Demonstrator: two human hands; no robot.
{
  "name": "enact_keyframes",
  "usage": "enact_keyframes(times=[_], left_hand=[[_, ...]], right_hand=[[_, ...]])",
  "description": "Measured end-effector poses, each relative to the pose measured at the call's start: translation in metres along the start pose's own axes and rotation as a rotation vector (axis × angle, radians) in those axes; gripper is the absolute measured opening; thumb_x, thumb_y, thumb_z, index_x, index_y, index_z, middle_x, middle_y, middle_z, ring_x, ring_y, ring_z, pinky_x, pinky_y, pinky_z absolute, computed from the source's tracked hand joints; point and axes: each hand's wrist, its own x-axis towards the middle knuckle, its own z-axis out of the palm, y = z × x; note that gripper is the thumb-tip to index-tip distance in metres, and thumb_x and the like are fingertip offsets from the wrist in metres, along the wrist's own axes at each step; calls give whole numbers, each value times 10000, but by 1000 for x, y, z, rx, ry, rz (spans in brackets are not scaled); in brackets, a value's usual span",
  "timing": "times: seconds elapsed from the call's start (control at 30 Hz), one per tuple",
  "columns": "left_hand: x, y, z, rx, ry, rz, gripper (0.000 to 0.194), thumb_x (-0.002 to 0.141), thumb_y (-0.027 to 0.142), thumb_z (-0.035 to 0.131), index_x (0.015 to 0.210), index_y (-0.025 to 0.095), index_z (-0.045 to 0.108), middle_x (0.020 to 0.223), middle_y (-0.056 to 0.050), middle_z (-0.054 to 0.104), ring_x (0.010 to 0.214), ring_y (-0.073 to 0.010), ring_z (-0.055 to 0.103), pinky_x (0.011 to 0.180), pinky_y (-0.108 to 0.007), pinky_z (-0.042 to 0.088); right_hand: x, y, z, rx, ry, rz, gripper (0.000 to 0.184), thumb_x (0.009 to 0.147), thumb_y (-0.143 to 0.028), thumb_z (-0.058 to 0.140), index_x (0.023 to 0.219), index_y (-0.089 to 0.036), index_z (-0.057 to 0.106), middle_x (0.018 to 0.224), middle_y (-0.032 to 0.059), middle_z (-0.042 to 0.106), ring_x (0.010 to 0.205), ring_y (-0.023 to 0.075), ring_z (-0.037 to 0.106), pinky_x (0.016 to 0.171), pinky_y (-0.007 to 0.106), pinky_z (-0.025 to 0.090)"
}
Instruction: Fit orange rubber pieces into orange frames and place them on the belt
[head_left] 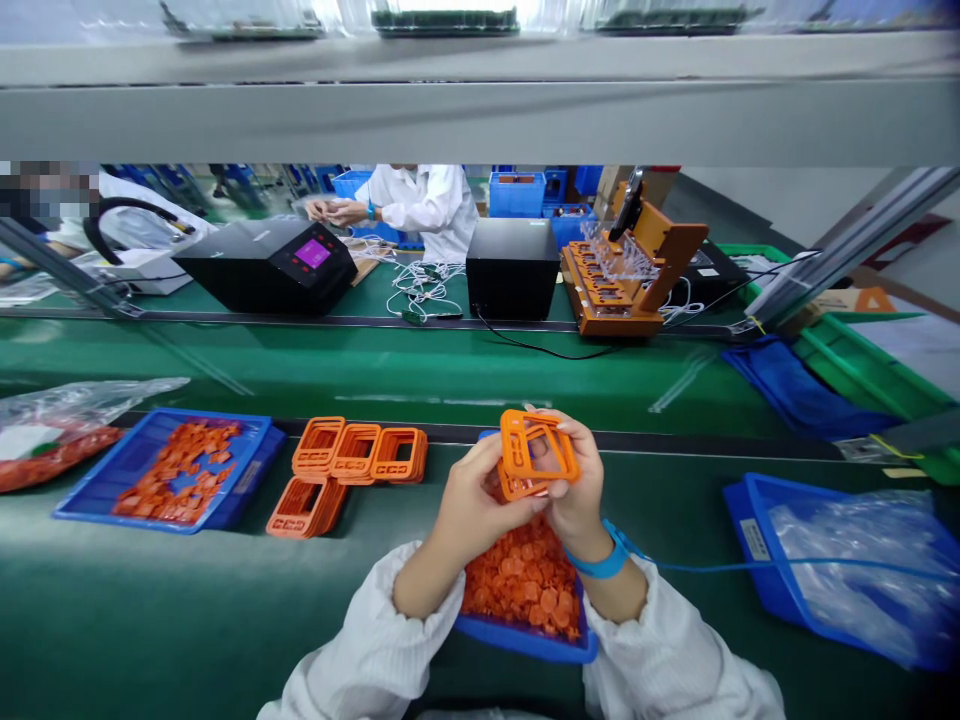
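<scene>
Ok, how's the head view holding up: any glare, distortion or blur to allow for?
Head view: pale sheen on the green bench top, left of the forearms; washed-out clear packaging along the top edge; wide-angle stretching toward the sides; darkened bottom-right corner; orange frames between left hand and right hand reasonably sharp.

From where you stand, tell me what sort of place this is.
Probably a factory assembly line: the left hand and right hand hold orange frames over a blue tray of small orange parts, and a person in white works across the green bench.
</scene>
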Motion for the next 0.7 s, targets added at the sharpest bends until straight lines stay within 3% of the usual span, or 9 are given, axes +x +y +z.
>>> enact_keyframes(times=[0.2, 0.4, 0.6, 0.67, 0.7], left_hand=[[1, -11, -9, 35, 32, 16, 663, 820, 286, 880, 1431, 178, 647, 1437, -177, 659, 1322, -337, 658, 1117, -488, 554], [3, 0, -5, 87, -77, 69, 560, 823, 172, 814, 1370, 234, 713, 1365, -114, 703, 1271, -292, 676, 1103, -440, 552], [2, 0, -8, 81, -68, 0, 469, 824, 325, 909, 1266, 251, 770, 1404, -123, 654, 1314, -320, 633, 1117, -461, 537], [1, -2, -9, 62, -75, -11, 598, 783, 392, 954, 1323, 257, 737, 1391, -126, 646, 1315, -328, 624, 1129, -474, 529], [0, -3, -10, 41, -89, -23, 757, 742, 430, 983, 1413, 261, 678, 1409, -133, 635, 1318, -335, 622, 1128, -479, 532]], right_hand=[[9, -7, -1, 62, 25, -35, 670, 675, -612, 1006, 1190, -304, 710, 1324, 67, 702, 1309, 285, 668, 1118, 477, 577], [2, -2, 0, 56, -21, -3, 656, 710, -605, 989, 1230, -302, 727, 1347, 73, 695, 1207, 248, 716, 1053, 405, 611], [-1, 2, -3, -13, -90, -63, 612, 727, -575, 992, 1223, -327, 732, 1320, 64, 688, 1249, 262, 693, 1095, 432, 591], [-1, 2, -4, -24, -75, -41, 625, 711, -578, 1001, 1215, -323, 735, 1330, 70, 677, 1153, 248, 719, 1039, 427, 621], [0, 1, -5, -22, -56, -32, 633, 700, -576, 1008, 1211, -322, 735, 1334, 71, 670, 1096, 236, 726, 1001, 421, 637]])
